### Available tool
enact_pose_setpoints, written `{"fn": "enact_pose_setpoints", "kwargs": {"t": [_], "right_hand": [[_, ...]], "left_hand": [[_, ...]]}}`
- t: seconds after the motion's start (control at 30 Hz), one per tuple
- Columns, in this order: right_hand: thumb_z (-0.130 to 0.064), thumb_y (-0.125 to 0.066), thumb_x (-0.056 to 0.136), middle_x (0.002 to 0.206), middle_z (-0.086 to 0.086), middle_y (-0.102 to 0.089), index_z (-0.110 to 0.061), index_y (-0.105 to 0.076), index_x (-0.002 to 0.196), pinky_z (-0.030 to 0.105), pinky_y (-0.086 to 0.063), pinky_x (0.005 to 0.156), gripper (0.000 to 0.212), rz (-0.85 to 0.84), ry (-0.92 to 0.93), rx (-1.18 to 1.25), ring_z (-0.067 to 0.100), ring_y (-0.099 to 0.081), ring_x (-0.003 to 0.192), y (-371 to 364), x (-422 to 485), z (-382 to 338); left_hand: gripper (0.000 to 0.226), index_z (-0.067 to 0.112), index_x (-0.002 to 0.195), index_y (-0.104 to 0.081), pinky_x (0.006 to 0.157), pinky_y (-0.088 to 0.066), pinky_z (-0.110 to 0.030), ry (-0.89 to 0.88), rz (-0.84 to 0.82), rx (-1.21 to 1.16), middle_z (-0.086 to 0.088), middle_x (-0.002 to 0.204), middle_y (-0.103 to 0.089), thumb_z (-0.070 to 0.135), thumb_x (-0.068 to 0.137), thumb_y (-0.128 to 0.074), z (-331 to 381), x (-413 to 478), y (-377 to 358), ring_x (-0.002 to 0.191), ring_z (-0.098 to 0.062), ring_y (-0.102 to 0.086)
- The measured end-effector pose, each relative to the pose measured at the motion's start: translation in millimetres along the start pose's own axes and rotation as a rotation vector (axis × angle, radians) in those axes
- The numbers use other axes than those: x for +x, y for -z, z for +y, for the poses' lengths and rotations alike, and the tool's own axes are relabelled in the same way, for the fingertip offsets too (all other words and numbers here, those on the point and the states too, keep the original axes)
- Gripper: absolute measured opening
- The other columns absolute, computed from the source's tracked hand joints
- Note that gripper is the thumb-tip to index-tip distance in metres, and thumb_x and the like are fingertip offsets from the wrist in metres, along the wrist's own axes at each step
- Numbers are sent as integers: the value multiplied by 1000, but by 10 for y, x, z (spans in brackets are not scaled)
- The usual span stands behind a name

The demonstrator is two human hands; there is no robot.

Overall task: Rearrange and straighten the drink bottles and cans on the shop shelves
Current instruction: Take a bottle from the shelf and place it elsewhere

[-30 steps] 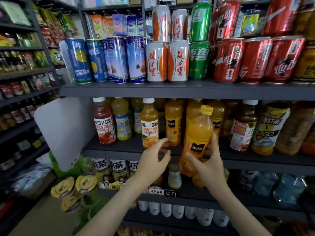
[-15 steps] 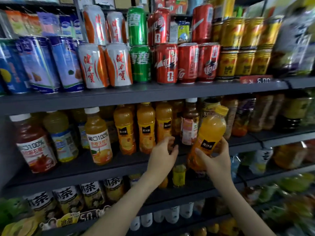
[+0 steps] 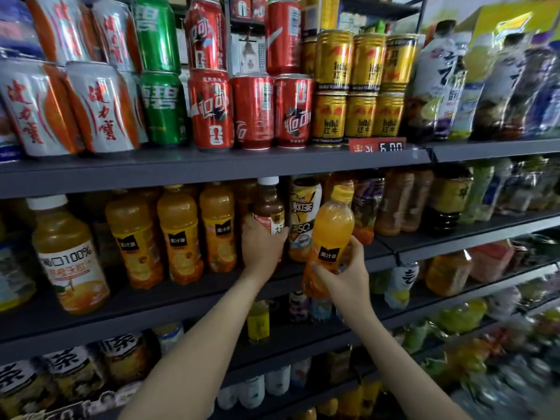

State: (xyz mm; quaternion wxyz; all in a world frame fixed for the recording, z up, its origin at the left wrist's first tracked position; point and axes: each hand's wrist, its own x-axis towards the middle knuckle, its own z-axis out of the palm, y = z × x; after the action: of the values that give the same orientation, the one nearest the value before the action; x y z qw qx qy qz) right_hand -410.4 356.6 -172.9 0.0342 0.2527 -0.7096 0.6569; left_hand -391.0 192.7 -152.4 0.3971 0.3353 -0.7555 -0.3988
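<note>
Holding an orange bottle tilted in front of the middle shelf, my right hand pinches it low down, thumb on the near side, fingers round the far side; its black label shows white writing I cannot read. My left hand is wrapped around a brown bottle with a white cap, standing on the shelf. Left of it I count three more orange bottles with the same black label in the front row, others dim behind. Farther left stands a juice bottle marked "100%". Right of the brown bottle is a yellow tea bottle marked "50".

On the top shelf I count three red cola cans in front with two stacked above, two green cans, and six gold cans reading "RedBull", three on three. A red price tag reads "5.00". White-and-orange cans run off the left edge. Bottles at far right and on the lower shelves are too blurred to tell.
</note>
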Motion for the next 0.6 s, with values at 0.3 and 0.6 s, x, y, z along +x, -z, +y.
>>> {"fn": "enact_pose_setpoints", "kwargs": {"t": [0.3,0.6], "right_hand": [[-11,-77,79,107,-25,-56,-44,-31,125,17,-46,82,74,-138,17,66,-18,-55,93,-334,95,25],[-19,-73,84,111,-13,-56,-24,-42,136,26,-43,86,61,-240,137,-88,8,-52,106,-921,249,-63]], "left_hand": [[54,26,116,-53,72,-43,-5,-124,-45,-109,18,98,-63,31,71,-83,-135,-573,768,87,7,-59],[56,34,107,-53,70,-46,-8,14,-33,-198,25,96,-62,19,64,-86,-366,-766,1682,85,14,-60]]}}
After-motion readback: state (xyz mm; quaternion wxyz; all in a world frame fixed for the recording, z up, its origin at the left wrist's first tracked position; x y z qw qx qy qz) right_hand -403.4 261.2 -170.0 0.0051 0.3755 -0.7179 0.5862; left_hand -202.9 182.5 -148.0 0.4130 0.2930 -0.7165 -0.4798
